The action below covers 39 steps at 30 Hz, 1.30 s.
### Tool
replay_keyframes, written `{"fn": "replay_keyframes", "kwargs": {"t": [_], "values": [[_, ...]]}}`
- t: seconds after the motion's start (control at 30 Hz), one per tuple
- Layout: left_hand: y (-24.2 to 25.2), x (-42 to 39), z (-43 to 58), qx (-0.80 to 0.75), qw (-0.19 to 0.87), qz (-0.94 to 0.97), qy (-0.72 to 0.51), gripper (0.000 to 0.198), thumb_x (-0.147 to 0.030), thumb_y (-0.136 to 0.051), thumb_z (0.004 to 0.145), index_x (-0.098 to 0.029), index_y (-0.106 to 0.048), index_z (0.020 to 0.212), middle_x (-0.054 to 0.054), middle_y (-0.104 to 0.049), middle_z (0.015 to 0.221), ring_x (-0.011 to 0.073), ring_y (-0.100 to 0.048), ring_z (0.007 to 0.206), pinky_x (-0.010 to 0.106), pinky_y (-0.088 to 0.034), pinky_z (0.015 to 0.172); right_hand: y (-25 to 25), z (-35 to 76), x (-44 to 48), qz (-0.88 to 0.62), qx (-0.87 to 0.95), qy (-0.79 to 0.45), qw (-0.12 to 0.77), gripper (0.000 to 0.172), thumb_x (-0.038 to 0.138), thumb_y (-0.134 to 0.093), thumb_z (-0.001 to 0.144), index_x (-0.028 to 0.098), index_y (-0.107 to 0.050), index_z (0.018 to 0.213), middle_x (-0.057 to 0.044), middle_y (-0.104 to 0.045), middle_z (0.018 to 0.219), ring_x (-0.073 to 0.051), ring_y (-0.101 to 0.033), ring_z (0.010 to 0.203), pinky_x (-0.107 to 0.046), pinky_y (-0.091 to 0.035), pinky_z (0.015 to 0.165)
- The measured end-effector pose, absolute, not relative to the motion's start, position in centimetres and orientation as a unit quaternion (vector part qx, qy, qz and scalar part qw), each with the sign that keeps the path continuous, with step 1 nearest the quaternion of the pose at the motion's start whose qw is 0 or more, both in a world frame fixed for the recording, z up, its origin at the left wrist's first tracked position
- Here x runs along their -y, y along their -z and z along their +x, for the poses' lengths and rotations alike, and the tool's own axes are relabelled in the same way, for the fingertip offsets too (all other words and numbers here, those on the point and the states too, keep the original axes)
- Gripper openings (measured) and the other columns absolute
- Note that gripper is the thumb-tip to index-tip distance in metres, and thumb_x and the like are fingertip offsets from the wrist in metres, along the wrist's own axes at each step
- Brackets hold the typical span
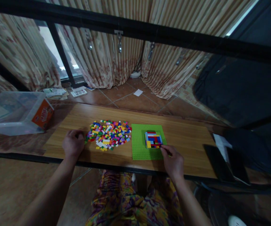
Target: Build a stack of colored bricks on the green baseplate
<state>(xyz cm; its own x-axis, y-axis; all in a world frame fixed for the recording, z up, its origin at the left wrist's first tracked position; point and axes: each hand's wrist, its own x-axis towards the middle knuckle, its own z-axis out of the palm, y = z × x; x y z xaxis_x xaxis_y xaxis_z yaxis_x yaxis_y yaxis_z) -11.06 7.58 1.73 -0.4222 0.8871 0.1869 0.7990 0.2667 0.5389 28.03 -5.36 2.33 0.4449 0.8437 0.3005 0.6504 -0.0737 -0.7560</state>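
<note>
A small block structure (pixel 153 139) of red, blue, yellow and white toy bricks stands on a green studded baseplate (pixel 140 153). At its near right corner is my right hand (pixel 174 161), thumb and forefinger pinched together. Whatever those fingertips hold is too small to make out. My left hand (pixel 73 144) rests on the wooden board at the left edge of a loose pile of toy bricks (pixel 110 135). Its fingers are curled in, and anything inside them is hidden. The pile mixes many colours and spreads out to the baseplate's left edge.
A clear plastic box (pixel 13 116) with an orange label stands left of the wooden board (pixel 187 135). Dark flat objects (pixel 220 161) and white paper lie at the right end. A black metal bar (pixel 135 28) crosses in front of the curtains (pixel 116 62).
</note>
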Motion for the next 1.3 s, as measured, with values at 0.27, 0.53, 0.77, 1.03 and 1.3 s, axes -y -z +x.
{"fn": "replay_keyframes", "kwargs": {"t": [0.27,0.53,0.77,1.03,1.3], "values": [[-1.5,-7.7,-11.2,-0.786,0.068,0.537,-0.298,0.027,-0.024,-0.049,0.077,-0.018,-0.072,0.089,0.01,-0.067,0.1,0.0252,-0.061,0.087,0.036,-0.048,0.075,-2.2,27.6,5.2,-0.73,0.531,-0.089,0.42,0.033,0.043,-0.052,0.088,0.016,-0.072,0.089,-0.011,-0.071,0.091,-0.022,-0.066,0.083,-0.036,-0.05,0.076],[-1.5,-7.6,-11.1,-0.789,0.063,0.541,-0.285,0.028,-0.023,-0.048,0.078,-0.016,-0.072,0.091,0.009,-0.067,0.099,0.0227,-0.061,0.087,0.032,-0.047,0.076,-2.3,27.4,4.9,-0.73,0.568,-0.025,0.379,0.036,0.04,-0.045,0.092,0.015,-0.071,0.088,-0.011,-0.069,0.088,-0.022,-0.063,0.081,-0.035,-0.049,0.076],[-1.6,-7.6,-11.0,-0.79,0.061,0.541,-0.284,0.029,-0.023,-0.048,0.079,-0.016,-0.072,0.093,0.009,-0.067,0.102,0.0225,-0.06,0.087,0.033,-0.047,0.076,-2.1,27.7,4.5,-0.719,0.607,0.005,0.339,0.04,0.038,-0.04,0.095,0.015,-0.073,0.088,-0.012,-0.068,0.086,-0.023,-0.061,0.083,-0.037,-0.049,0.078],[-1.5,-7.6,-11.1,-0.787,0.065,0.54,-0.29,0.028,-0.025,-0.048,0.078,-0.017,-0.072,0.091,0.008,-0.067,0.1,0.0221,-0.06,0.086,0.031,-0.046,0.075,-1.1,27.9,5.0,-0.714,0.534,-0.081,0.445,0.031,0.044,-0.056,0.087,0.018,-0.074,0.089,-0.008,-0.067,0.089,-0.02,-0.063,0.081,-0.034,-0.05,0.076],[-1.7,-7.6,-11.0,-0.786,0.071,0.538,-0.295,0.027,-0.023,-0.049,0.078,-0.015,-0.072,0.089,0.009,-0.067,0.1,0.0241,-0.061,0.089,0.033,-0.046,0.075,-0.4,28.6,5.5,-0.73,0.476,-0.127,0.473,0.037,0.047,-0.063,0.079,0.018,-0.07,0.101,-0.007,-0.066,0.09,-0.019,-0.062,0.082,-0.035,-0.05,0.078]]}}
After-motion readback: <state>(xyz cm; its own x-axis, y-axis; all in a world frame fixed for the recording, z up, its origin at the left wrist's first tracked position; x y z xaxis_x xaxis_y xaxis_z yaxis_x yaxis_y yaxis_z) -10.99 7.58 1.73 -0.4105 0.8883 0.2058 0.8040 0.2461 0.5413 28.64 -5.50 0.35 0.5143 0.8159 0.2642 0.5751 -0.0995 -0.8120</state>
